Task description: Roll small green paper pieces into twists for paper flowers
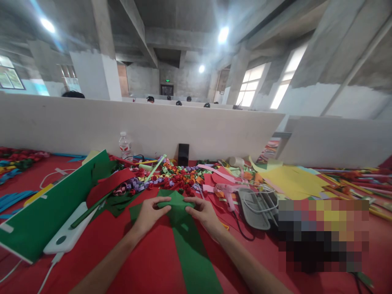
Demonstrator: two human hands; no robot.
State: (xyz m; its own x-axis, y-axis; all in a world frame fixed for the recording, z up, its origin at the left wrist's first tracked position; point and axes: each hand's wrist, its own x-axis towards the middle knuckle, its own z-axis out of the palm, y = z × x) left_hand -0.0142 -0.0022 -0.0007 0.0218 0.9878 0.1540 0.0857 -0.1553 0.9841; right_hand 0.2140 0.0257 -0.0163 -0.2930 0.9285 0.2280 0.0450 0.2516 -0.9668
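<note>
My left hand (150,213) and my right hand (202,212) both pinch the far end of a long green felt strip (190,251) that runs toward me over the red table cover (147,261). The strip's end is folded up between my fingers into a small peak. Both hands are closed on it, thumbs on top. Just beyond my hands lies a heap of small rolled felt flowers (171,176) in red, purple, orange and green.
A large green felt sheet (45,208) lies at the left with a white power bank (69,230) and green sticks beside it. Pink strips, a grey tray (255,206), yellow paper (290,179), a water bottle (124,145) and a dark phone (183,154) stand before a white partition (122,122).
</note>
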